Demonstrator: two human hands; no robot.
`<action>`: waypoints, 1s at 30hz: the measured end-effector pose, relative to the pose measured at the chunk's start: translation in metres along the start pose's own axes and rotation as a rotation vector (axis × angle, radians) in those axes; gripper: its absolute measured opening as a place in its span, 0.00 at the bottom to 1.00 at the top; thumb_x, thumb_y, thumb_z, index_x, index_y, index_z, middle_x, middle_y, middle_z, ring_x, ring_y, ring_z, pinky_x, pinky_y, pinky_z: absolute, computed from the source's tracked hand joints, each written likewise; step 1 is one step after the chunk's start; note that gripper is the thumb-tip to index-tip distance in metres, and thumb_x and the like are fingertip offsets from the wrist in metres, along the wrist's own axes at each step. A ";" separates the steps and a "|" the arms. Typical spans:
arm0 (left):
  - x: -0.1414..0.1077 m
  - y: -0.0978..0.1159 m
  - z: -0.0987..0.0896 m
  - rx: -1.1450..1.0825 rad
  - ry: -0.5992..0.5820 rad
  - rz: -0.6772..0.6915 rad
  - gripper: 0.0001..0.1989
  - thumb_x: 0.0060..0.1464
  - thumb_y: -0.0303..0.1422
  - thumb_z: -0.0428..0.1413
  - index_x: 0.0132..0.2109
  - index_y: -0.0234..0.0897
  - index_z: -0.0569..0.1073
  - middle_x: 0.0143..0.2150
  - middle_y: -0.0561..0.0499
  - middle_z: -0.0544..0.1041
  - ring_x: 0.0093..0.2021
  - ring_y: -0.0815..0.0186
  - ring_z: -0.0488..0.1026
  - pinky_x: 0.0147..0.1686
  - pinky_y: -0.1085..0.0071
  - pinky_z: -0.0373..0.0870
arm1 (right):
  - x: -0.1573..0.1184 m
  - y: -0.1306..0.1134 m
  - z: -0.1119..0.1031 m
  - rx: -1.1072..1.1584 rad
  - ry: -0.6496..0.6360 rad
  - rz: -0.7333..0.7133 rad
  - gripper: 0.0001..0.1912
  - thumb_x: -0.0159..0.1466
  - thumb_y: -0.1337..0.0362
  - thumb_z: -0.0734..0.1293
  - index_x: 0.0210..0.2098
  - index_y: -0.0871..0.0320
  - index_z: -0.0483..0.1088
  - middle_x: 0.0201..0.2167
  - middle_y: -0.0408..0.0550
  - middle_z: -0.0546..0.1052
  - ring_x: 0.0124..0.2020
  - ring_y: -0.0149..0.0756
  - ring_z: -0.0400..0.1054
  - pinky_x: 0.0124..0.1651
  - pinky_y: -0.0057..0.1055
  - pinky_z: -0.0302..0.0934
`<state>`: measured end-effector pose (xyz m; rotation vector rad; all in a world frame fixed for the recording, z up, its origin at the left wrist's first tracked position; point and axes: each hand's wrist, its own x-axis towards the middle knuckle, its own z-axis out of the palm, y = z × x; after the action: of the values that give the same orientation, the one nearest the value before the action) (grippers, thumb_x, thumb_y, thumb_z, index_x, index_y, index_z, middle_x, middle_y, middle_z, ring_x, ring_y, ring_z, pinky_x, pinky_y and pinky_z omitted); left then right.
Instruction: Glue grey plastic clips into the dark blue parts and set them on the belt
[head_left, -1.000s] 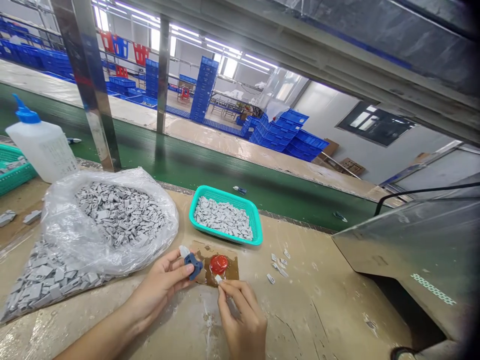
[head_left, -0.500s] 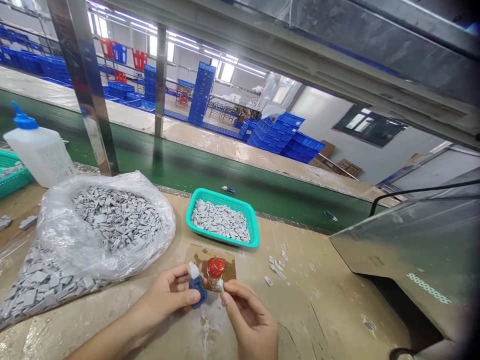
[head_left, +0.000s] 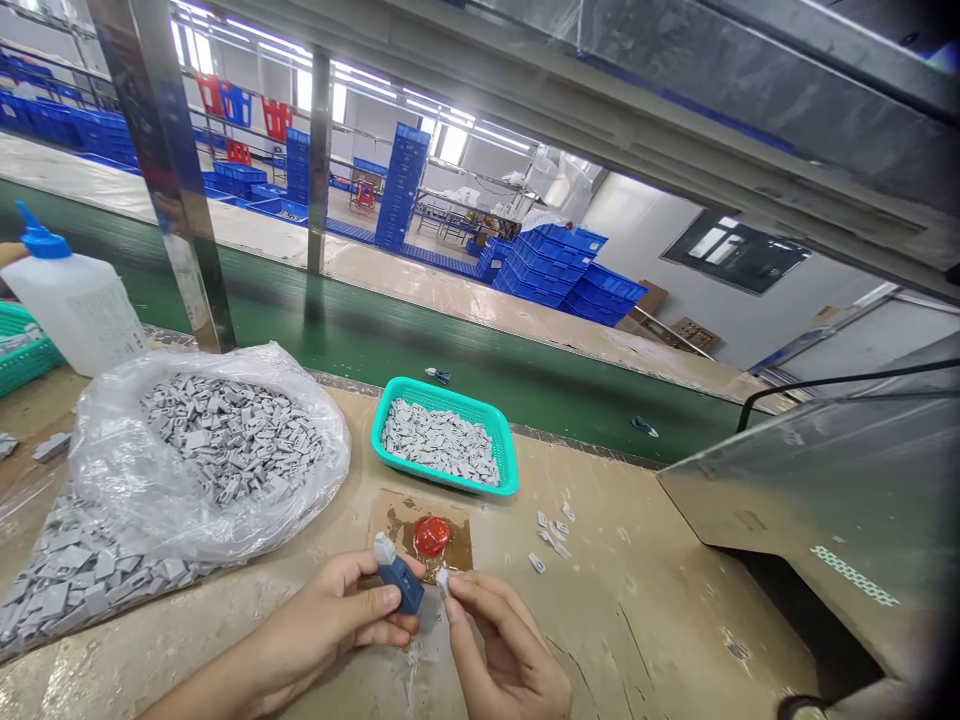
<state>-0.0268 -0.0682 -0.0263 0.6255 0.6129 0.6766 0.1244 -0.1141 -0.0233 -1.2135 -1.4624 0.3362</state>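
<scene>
Between the thumb and fingers of my left hand [head_left: 341, 610] is a dark blue plastic housing [head_left: 403, 583] with a light grey tip [head_left: 385, 549] pointing up and away from me. My right hand [head_left: 506, 640] pinches a small light grey plastic piece [head_left: 443, 579] just right of the housing, apart from it. Beyond both hands, a glossy red blob [head_left: 432, 537] sits on a wet brown square [head_left: 459, 560] on the table. A turquoise basket [head_left: 511, 470] full of small grey pieces stands behind that square.
An open plastic bag [head_left: 112, 480] of grey parts lies at left, more parts below it. Behind it stands a white bottle [head_left: 82, 310] with a blue cap. Several loose pieces [head_left: 553, 540] lie at right. Housings ride a green belt [head_left: 360, 350]; a metal box [head_left: 810, 500] borders the right.
My left hand has turned the blue housing so another face shows, its tip now tilted left. My right hand keeps its grey piece. The housings on the belt have shifted left.
</scene>
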 end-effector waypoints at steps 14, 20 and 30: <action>0.002 -0.001 0.000 0.292 -0.033 0.193 0.07 0.45 0.30 0.57 0.34 0.33 0.72 0.32 0.51 0.73 0.36 0.66 0.67 0.39 0.72 0.60 | -0.007 0.009 0.013 0.131 -0.034 0.103 0.07 0.57 0.71 0.64 0.32 0.57 0.74 0.29 0.48 0.71 0.31 0.35 0.68 0.33 0.26 0.65; 0.003 -0.005 0.004 0.107 0.100 0.189 0.18 0.46 0.36 0.57 0.45 0.36 0.70 0.37 0.49 0.73 0.37 0.66 0.67 0.42 0.71 0.60 | -0.013 0.004 0.023 0.071 -0.113 0.013 0.16 0.58 0.74 0.59 0.43 0.55 0.71 0.39 0.50 0.67 0.38 0.35 0.67 0.39 0.28 0.65; -0.003 0.025 -0.001 -0.014 0.158 0.320 0.17 0.47 0.40 0.56 0.44 0.37 0.67 0.36 0.49 0.70 0.36 0.68 0.66 0.35 0.75 0.62 | -0.013 0.007 0.018 -0.021 -0.016 0.053 0.13 0.62 0.70 0.57 0.43 0.54 0.69 0.34 0.49 0.66 0.29 0.33 0.64 0.29 0.24 0.59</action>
<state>-0.0387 -0.0543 -0.0083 0.6682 0.6596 1.0362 0.1105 -0.1143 -0.0414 -1.2701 -1.4527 0.3681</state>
